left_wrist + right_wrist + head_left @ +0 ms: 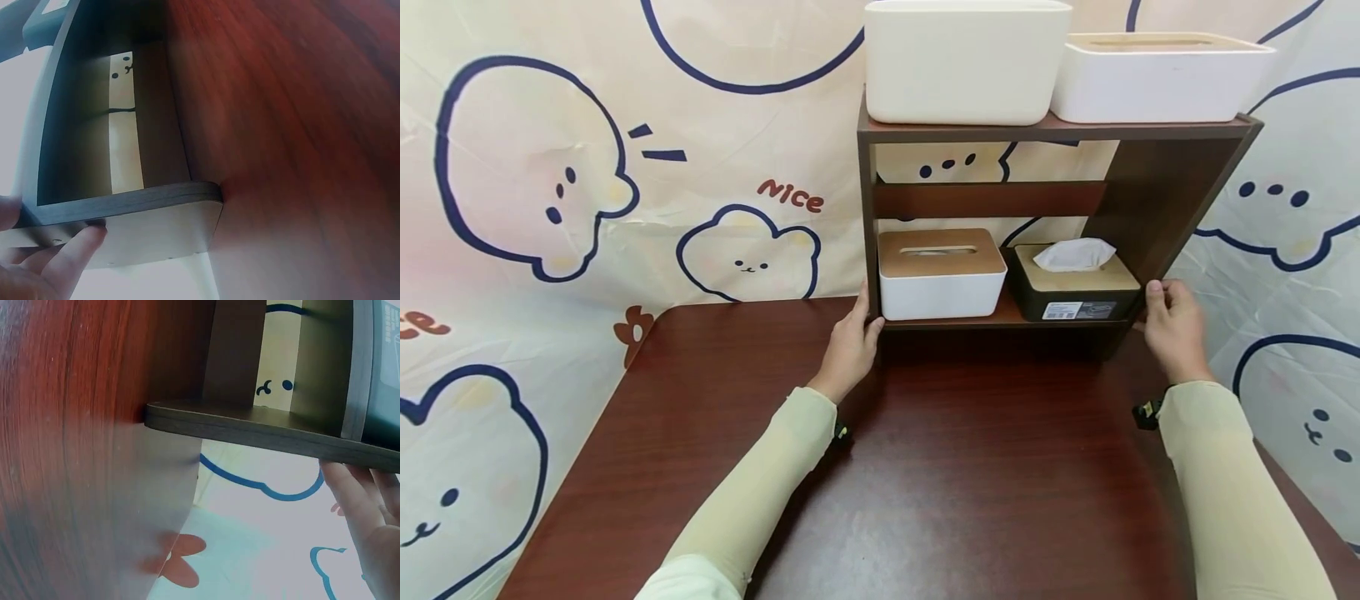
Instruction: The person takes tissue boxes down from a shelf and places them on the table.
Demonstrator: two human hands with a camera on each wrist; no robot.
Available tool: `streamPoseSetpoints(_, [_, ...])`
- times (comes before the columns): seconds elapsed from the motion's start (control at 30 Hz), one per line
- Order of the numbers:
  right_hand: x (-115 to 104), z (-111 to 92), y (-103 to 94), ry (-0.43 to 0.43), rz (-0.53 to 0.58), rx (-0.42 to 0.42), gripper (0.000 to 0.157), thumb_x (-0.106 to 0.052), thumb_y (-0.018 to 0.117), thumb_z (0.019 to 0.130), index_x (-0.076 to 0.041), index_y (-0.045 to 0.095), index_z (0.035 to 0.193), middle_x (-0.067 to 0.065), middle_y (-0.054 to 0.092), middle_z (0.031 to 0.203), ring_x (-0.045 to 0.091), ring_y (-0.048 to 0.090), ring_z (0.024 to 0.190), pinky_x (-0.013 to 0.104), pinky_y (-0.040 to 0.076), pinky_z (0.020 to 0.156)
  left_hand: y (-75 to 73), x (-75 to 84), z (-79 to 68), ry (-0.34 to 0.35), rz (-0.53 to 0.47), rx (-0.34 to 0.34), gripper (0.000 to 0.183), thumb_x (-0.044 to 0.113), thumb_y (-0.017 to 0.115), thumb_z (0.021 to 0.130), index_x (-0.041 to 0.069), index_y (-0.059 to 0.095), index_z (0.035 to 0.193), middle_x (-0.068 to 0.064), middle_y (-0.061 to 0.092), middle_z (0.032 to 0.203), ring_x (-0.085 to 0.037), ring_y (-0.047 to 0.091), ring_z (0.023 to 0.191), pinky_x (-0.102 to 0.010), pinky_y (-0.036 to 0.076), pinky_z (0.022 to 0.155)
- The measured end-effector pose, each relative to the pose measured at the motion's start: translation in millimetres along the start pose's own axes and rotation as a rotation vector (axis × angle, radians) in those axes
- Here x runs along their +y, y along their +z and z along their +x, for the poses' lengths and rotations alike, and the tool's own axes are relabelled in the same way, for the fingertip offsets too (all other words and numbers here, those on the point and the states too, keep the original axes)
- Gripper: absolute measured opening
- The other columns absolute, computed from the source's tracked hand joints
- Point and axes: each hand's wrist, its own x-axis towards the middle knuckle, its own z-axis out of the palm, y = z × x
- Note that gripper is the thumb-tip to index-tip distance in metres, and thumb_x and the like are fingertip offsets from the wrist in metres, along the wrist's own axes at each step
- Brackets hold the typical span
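A dark brown wooden desktop shelf (992,200) stands on the table against the wall. My left hand (847,346) grips its left side panel low down, thumb at the front edge and fingers along the outer face (153,231). On the opposite side, my right hand (1176,329) holds the right panel, thumb at the front edge; its fingers (350,494) touch the outer face in the right wrist view. Between the panels, the lower board carries a white tissue box with a wooden lid (940,287) and a dark green tissue box (1075,292) with a tissue sticking out.
On the shelf's top sit a tall cream bin (966,67) and a white tissue box with a wood-tone lid (1153,83). The reddish-brown table (985,475) stretches in front. Cartoon-printed cloth (715,150) covers the walls behind and at both sides.
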Motion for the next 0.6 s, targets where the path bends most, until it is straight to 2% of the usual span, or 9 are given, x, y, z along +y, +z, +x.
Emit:
streamPoseSetpoints(0.2, [-4.4, -3.3, 5.4, -0.031, 0.061, -0.027, 0.048, -0.04, 0.035, 0.105, 0.006, 0.047, 0.113, 0.019, 0.05, 0.095, -0.004, 0.053, 0.064, 0.01, 0.049, 0.057, -8.7, -4.4, -4.9, -0.026, 0.004, -0.007, 0.074, 0.02, 0.049, 0.104, 0.034, -0.002, 0.156, -0.011, 0.034, 0.153, -0.03, 0.046, 0.129, -0.042, 0.038, 0.106])
streamPoseSetpoints(0.5, [-15.2, -9.2, 14.5, -0.06, 0.002, -0.037, 0.048, -0.04, 0.036, 0.105, 0.006, 0.049, 0.114, 0.019, 0.053, 0.093, 0.004, 0.051, 0.07, 0.011, 0.046, 0.057, -24.0, -13.0, -12.0, -0.043, 0.0, -0.003, 0.072, 0.02, 0.048, 0.104, 0.027, 0.0, 0.157, -0.011, 0.028, 0.156, -0.03, 0.043, 0.132, -0.044, 0.037, 0.106])
streamPoseSetpoints(0.6, [-18.1, -12.6, 19.1, -0.072, -0.02, -0.029, 0.051, -0.043, 0.034, 0.104, 0.005, 0.05, 0.113, 0.02, 0.052, 0.094, 0.013, 0.05, 0.077, 0.019, 0.043, 0.063, -28.7, -15.7, -14.3, -0.036, 0.006, 0.006, 0.071, 0.019, 0.049, 0.104, 0.024, 0.002, 0.157, -0.012, 0.027, 0.156, -0.029, 0.042, 0.133, -0.044, 0.037, 0.106])
